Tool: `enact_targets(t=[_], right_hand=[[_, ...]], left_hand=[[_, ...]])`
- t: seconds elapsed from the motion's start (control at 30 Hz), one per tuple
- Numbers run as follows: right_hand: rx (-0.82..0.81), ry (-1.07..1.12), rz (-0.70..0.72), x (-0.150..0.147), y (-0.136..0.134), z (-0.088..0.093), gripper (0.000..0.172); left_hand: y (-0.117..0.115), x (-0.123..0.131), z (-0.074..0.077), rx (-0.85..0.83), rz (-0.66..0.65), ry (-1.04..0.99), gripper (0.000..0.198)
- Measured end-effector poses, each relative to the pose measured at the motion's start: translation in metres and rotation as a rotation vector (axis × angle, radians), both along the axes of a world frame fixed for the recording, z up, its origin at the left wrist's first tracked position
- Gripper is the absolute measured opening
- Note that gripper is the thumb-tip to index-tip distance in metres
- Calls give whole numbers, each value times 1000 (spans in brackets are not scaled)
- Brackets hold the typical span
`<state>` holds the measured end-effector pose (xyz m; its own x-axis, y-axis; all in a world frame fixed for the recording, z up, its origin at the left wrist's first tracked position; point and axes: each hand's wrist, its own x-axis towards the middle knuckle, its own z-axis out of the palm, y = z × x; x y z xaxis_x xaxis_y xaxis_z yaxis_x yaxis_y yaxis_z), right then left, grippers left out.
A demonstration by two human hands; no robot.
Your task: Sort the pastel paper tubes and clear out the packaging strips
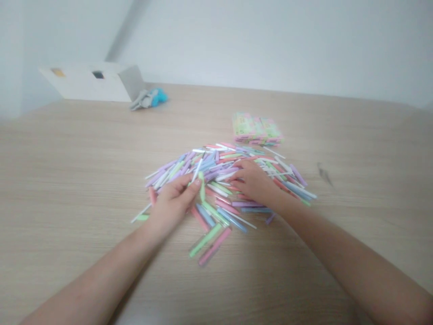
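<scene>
A heap of slim pastel sticks (pixel 169 174) in purple, pink, green, blue and white is spread over the table in front of me. My left hand (pixel 179 194) is closed at the heap's left side, pinching a thin white stick (pixel 198 169) and a light green piece (pixel 202 187) between thumb and fingers. At the middle of the heap, my right hand (pixel 250 180) reaches in with its fingers apart, touching the sticks. Blur hides whether anything lies under its fingertips. A green stick (pixel 205 240) and a pink stick (pixel 215 246) lie at the near edge of the heap.
Behind the heap sit stacked yellow-green and pink packs (pixel 255 128). A white box (pixel 94 83) with cut-outs stands at the back left, with a grey and blue bundle (pixel 150 98) beside it. A small dark item (pixel 324 174) lies on the wooden table (pixel 365 194) at the right.
</scene>
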<state>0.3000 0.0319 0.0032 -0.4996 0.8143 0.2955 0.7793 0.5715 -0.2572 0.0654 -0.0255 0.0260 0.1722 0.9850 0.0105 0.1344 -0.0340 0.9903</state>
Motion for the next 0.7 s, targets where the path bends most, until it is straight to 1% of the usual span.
enact_targets(t=[0.1, 0.2, 0.3, 0.4, 0.53, 0.6, 0.7], right_hand=[[9, -5, 8, 0, 0, -1, 17], [42, -44, 26, -1, -2, -1, 19], [78, -117, 57, -4, -4, 4, 19], [61, -169, 80, -9, -3, 10, 19], [50, -188, 64, -13, 1, 12, 17], [75, -164, 56, -13, 0, 9, 16], [114, -111, 30, -7, -4, 4, 14]], left_hand=[[0, 0, 1, 22, -54, 21, 30], [-1, 1, 3, 32, -60, 79, 30], [-3, 2, 7, 43, -73, 106, 28], [-4, 3, 9, 50, -102, 111, 28], [-4, 3, 4, 7, -200, 62, 28], [-3, 3, 0, -15, -230, 40, 27], [-4, 3, -4, -4, -262, 33, 29]])
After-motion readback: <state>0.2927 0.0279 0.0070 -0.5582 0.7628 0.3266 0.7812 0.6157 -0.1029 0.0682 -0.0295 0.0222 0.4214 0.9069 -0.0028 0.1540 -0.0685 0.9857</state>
